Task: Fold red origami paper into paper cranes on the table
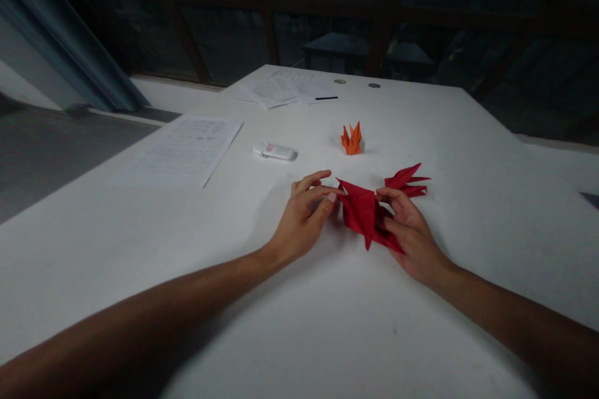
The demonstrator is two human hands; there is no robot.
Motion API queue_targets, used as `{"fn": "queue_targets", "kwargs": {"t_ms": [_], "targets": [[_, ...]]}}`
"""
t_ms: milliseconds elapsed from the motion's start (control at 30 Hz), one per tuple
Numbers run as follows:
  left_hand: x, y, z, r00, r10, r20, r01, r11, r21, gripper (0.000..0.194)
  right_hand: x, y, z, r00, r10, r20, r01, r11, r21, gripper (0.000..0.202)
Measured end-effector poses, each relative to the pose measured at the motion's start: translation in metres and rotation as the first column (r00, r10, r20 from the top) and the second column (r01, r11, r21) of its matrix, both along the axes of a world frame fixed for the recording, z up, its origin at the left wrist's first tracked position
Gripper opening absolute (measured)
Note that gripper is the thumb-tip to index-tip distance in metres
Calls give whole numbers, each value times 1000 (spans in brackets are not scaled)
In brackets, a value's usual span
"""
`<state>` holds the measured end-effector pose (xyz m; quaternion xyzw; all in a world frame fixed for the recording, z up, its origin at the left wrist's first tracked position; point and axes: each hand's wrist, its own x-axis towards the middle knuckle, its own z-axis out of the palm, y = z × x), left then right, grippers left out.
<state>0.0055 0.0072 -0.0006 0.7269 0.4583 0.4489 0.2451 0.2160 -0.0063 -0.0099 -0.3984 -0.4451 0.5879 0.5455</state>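
Observation:
Between my two hands is a red folded-paper piece (359, 209) with several pointed flaps, held just over the white table. My left hand (304, 215) pinches its left tip between thumb and index finger, the other fingers loosely bent. On the opposite side, my right hand (412, 234) grips the paper's right edge, with part of the fold hidden behind the fingers. Just beyond the right hand lies another red folded-paper piece (407, 181) with long pointed ends. Farther back stands a small orange folded-paper piece (352, 140) with upright points.
A white table (281, 324) spreads under everything. A white glue-like container (274, 151) lies left of the orange piece. Printed sheets (185, 149) are at the left, with more papers (285, 87) and a dark strip (326, 98) at the back. Two small discs (374, 85) sit near the far edge.

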Motion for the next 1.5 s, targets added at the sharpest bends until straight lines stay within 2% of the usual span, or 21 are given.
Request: {"fn": "queue_targets", "kwargs": {"t_ms": [133, 200, 267, 333, 400, 467, 533, 667, 733, 867, 1033, 1100, 1267, 1367, 1433, 1500], "targets": [[-1, 1, 0, 992, -53, 110, 63, 995, -82, 22, 1, -3, -6, 973, -155, 171, 114, 967, 230, 37], [-1, -1, 2, 982, -86, 169, 107, 987, -117, 24, 1, -6, -8, 929, -274, 249, 163, 906, 390, 37], [0, -4, 4, 960, -151, 234, 193, 966, -170, 26, 1, -11, -9, 869, -382, 315, 156, 814, 559, 36], [2, -7, 4, 907, -274, 320, 354, 908, -226, 27, 0, -15, -9, 811, -432, 394, 51, 724, 688, 38], [4, -8, 3, 839, -371, 398, 488, 836, -250, 29, 0, -19, -7, 761, -419, 496, -117, 663, 739, 45], [5, -7, 2, 808, -385, 445, 530, 806, -264, 33, 1, -22, -5, 722, -394, 569, -242, 626, 741, 53], [6, -5, 0, 803, -359, 476, 524, 805, -277, 36, 2, -22, -3, 717, -390, 578, -270, 609, 746, 55], [7, -3, -3, 791, -309, 528, 510, 809, -291, 40, 3, -19, -2, 717, -447, 535, -152, 649, 746, 53], [8, -3, -2, 788, -289, 544, 502, 812, -297, 38, 4, -18, -1, 712, -431, 555, -127, 698, 705, 57], [11, -6, 0, 801, -267, 536, 489, 808, -327, 39, 2, -18, -3, 786, -269, 558, -112, 825, 554, 55], [10, -7, -2, 864, -253, 436, 424, 833, -356, 55, 0, -16, -9, 885, -92, 456, -92, 926, 366, 45], [9, -7, -4, 880, -255, 402, 405, 844, -352, 58, 0, -13, -11, 910, -30, 413, -110, 944, 312, 39], [5, -5, -4, 893, -306, 331, 398, 879, -262, 81, 2, -8, -10, 931, -8, 364, -109, 948, 298, 33], [4, -5, -1, 927, -331, 175, 361, 913, -188, 68, 3, -8, -8, 932, -1, 362, -113, 949, 294, 45], [4, -6, 1, 943, -312, 115, 327, 933, -150, 46, 5, -8, -7, 920, -6, 392, -116, 951, 287, 46], [6, -7, 2, 958, -262, 120, 280, 943, -177, 24, 6, -9, -7, 898, -2, 440, -130, 954, 269, 39]]}}
